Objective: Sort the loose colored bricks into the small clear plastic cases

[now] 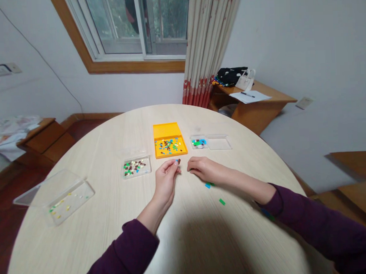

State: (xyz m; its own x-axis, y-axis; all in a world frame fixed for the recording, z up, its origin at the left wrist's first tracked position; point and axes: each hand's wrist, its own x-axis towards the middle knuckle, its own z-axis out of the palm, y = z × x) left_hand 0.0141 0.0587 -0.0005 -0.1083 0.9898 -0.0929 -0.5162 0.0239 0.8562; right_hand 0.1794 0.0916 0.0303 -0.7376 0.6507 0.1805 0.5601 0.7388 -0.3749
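Between thumb and fingers, my left hand (166,179) pinches a small brown and blue piece (178,161), just in front of the yellow case. My right hand (202,168) is close by on the right, its fingers bent down toward the table; whatever they may hold is hidden. The open yellow case (170,147) has many small coloured pieces in its near half. Blue and green pieces (207,185) lie under and beside my right wrist, and a single green piece (222,201) lies nearer to me.
Left of the yellow case is a clear box (136,167) of mixed pieces. A larger open clear box (71,201) sits at the far left. Right of the case stands a small open clear box (199,142). A wooden desk (260,94) stands behind the round table (114,233).
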